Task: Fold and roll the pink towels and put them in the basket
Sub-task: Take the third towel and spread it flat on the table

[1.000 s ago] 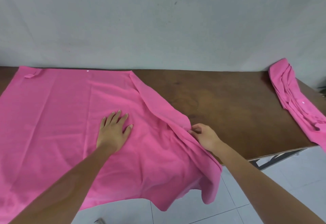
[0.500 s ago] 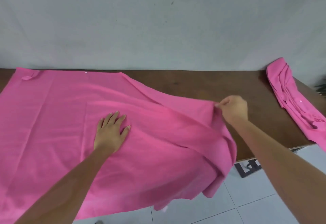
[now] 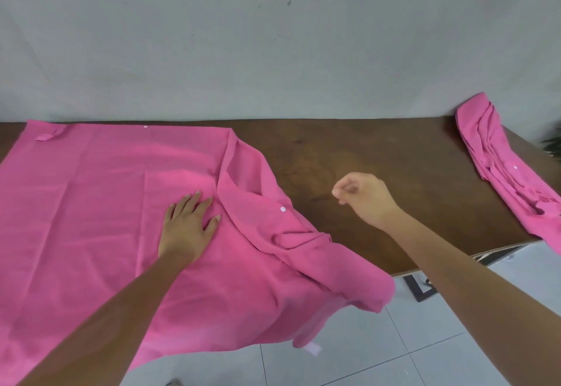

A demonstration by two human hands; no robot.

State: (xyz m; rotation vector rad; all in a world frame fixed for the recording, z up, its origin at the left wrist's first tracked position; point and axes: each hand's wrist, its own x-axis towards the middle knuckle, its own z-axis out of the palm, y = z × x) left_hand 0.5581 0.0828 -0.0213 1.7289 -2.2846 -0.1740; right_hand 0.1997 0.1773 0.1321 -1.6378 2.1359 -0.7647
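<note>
My right hand (image 3: 362, 196) hangs above the bare brown bench (image 3: 379, 155), its fingers curled into a loose fist with nothing in its grip; it is clear of the cloth, a little to the right of the rumpled fold. My left hand (image 3: 188, 224) lies flat on the big pink towel (image 3: 91, 203), fingers straight and slightly spread, palm pressing the cloth down just left of the folded-over flap, so that grip is fully open and only bears on the fabric. The towel is spread across the left part of the bench, its far edge running along the wall (image 3: 273, 51). Its right side is turned back over itself in a bunched, creased flap with a small white dot on it, and its near right corner spills off the bench edge and hangs over the pale tiled floor (image 3: 425, 355), where what looks like a small white tag shows at the hanging hem. A little loop of pink cloth sits near the far left corner. Well apart, at the right end of the bench, a second pink towel (image 3: 501, 167) lies crumpled in a long heap, its near end drooping over the edge
</note>
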